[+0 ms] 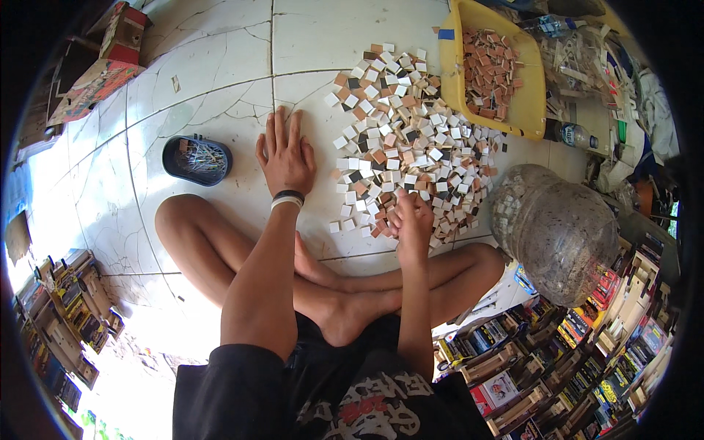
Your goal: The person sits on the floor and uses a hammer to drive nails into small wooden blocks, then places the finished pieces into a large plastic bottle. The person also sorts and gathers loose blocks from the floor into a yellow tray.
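My left hand [286, 155] lies flat on the white floor tiles with its fingers stretched out and nothing in it. Dark and white bands circle that wrist. Over the near edge of a wide heap of small square tiles [396, 150], white, brown and black, is my right hand [412, 221]. Its fingers are curled, and whatever they may hold is hidden. To the left of my left hand stands a dark oval tub [196, 160] with thin sticks or nails inside, too small to tell which.
A yellow basin [529, 121] of brown pieces stands beyond the heap. A large cloudy plastic jug [555, 233] sits by my right knee, with a plastic bottle [577, 136] behind it. Stacked wooden pieces and boxes [572, 367] line the right. A red carton [99, 84] lies far left.
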Tool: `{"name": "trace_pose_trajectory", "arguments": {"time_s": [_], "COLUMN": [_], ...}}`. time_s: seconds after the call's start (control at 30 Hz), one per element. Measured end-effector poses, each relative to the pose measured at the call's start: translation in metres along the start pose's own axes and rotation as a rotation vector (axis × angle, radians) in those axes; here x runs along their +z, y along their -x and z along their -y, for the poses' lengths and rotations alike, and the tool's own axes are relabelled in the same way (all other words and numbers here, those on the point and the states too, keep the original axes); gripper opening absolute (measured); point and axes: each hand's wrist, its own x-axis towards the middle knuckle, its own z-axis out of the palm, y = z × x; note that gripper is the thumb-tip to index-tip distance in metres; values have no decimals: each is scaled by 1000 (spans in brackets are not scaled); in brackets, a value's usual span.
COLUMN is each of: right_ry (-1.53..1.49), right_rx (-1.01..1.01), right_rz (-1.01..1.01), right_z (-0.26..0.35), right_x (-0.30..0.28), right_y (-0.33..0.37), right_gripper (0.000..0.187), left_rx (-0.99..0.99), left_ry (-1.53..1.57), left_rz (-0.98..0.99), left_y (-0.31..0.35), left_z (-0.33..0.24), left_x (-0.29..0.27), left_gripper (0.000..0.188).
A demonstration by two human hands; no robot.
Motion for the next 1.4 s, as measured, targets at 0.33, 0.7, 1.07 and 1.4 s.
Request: {"name": "trace_pose_trajectory", "arguments": {"time_s": [0.33,0.7,1.07,1.4], "right_ry": [694,-420,626,-192], "right_rx": [-570,-78,-751,-123], "right_rz": [-154,133,-195,-286], "right_z": [-17,-7,-16,-15], "right_x": [6,-23,-3,-35], "right_y": [-2,-15,-30,-38], "right_gripper": [25,18,29,24], "left_rx": [-3,48,370,-23], "left_ry": [6,90,522,835], "left_rz": [0,-102,177,231], "left_y": [0,1,11,-2], "left_z": [-1,-6,-86,-87], "left_x": [-2,-11,-9,-14], "left_gripper": [57,49,24,19]}}
